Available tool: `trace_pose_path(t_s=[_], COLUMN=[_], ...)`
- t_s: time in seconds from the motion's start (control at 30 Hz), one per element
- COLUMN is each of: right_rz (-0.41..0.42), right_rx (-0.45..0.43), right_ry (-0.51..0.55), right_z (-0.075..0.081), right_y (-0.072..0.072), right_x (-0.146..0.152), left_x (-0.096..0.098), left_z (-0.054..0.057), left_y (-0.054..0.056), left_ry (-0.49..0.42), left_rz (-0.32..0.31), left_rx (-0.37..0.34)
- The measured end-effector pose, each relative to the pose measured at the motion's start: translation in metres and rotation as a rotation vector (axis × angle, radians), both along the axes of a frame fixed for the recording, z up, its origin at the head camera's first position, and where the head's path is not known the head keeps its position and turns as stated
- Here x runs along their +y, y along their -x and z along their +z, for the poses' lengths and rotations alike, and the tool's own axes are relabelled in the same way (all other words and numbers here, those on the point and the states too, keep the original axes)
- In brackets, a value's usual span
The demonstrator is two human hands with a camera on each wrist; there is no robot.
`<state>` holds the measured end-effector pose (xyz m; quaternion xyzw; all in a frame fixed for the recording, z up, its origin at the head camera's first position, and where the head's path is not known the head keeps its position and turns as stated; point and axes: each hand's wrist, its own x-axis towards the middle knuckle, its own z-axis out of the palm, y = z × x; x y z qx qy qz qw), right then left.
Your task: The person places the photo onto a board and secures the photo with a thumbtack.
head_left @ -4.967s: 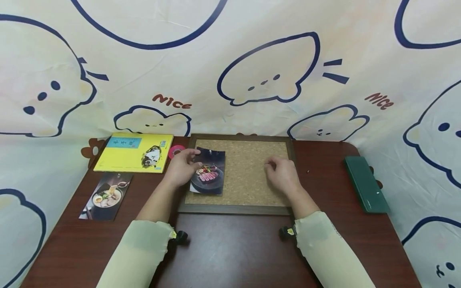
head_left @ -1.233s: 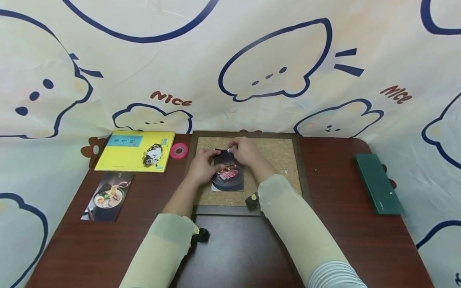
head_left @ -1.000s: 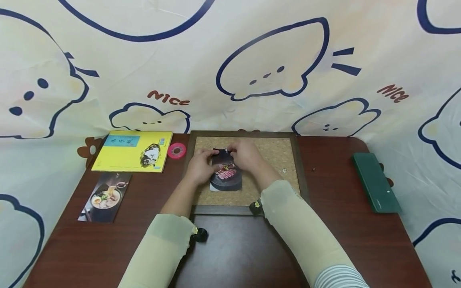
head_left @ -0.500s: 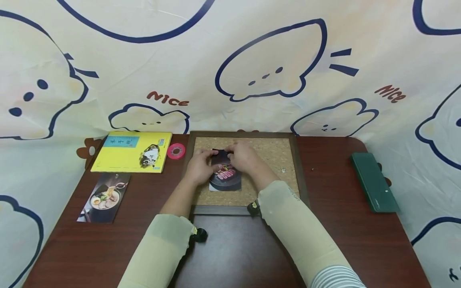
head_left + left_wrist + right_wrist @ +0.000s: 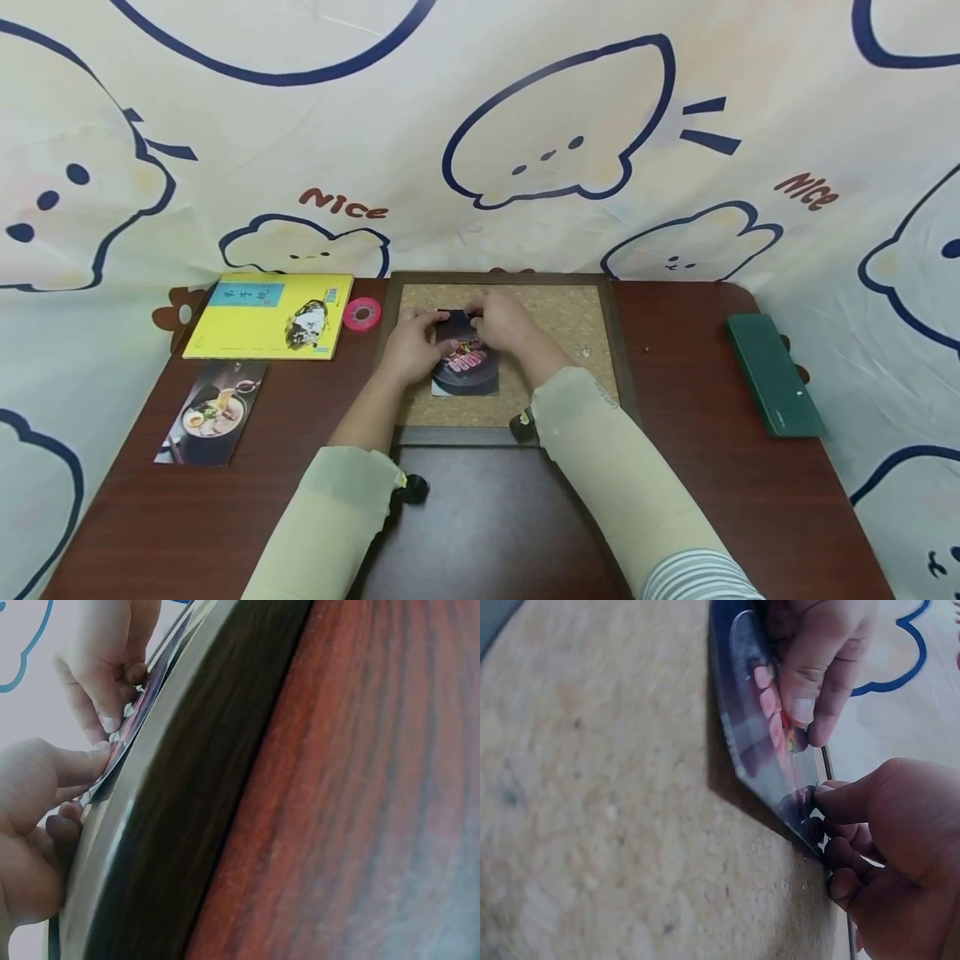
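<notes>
A glossy photo of a meat dish (image 5: 467, 372) lies over the left half of a framed cork board (image 5: 555, 392). My left hand (image 5: 411, 347) holds its left side, thumb on the printed face. At the top edge, the thumb and finger of my right hand (image 5: 504, 323) pinch something small, mostly hidden between them; I cannot tell what it is. In the right wrist view, the near edge of the photo (image 5: 754, 750) is raised off the cork and casts a shadow. Both hands meet close together over the photo (image 5: 139, 712) in the left wrist view.
Small clear pieces (image 5: 587, 352) lie on the cork to the right. Left of the board are a yellow book (image 5: 247, 329), a pink tape roll (image 5: 362, 314) and a second photo with a noodle bowl (image 5: 213, 417). A green case (image 5: 772, 375) sits near the table's right edge.
Since five seconds ago, the left hand has shifted the photo rightward on the board, and the right hand has come left to its top edge. Over the last second the hands stay nearly still.
</notes>
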<state>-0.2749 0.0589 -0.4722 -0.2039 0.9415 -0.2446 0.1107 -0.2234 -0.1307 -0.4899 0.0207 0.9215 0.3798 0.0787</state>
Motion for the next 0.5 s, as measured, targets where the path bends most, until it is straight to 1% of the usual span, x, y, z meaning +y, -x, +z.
trace_pose_path(t_s=[0.1, 0.23, 0.37, 0.5], right_rz=[-0.02, -0.056, -0.061, -0.052], right_rx=[0.022, 0.042, 0.038, 0.058], right_ry=[0.042, 0.092, 0.114, 0.116], right_z=[-0.004, -0.007, -0.002, 0.0], right_y=[-0.001, -0.006, -0.011, -0.015], right_x=[0.006, 0.015, 0.022, 0.031], left_x=[-0.001, -0.002, -0.004, -0.008], left_z=[0.001, 0.003, 0.006, 0.007], left_y=[0.0, 0.0, -0.002, -0.006], left_ry=[-0.001, -0.017, -0.033, -0.031], left_rz=[-0.011, -0.014, -0.011, -0.023], left_rx=[-0.011, 0.005, 0.023, 0.051])
